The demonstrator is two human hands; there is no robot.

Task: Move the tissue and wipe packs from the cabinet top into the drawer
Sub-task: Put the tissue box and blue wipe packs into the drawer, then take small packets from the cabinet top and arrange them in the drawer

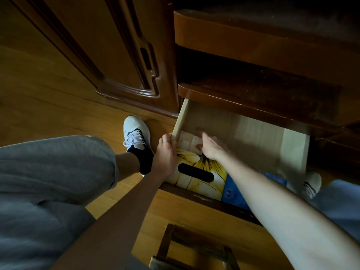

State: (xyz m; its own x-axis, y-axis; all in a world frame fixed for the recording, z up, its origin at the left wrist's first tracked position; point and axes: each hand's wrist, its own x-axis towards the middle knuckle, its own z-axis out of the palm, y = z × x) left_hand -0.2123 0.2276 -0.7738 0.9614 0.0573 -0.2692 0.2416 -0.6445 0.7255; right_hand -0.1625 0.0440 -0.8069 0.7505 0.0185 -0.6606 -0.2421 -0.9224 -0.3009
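Note:
The wooden drawer [253,131] stands pulled out low under the cabinet shelves. A yellow flower-print tissue box [196,178] with a dark oval slot lies at its front left. To the right of that box lies a blue pack [233,193], partly under my right forearm. Small pale packs [188,141] sit behind the yellow box. My left hand [165,152] grips the drawer's left wall, thumb over the rim. My right hand [210,145] is inside the drawer with fingers extended, touching the pale packs; it is blurred.
A closed cabinet door [109,45] stands at the left. Dark shelves [263,41] are above the drawer. My knees and white shoes [136,133] flank the drawer on the wooden floor. A small wooden stool [194,250] stands just in front of me.

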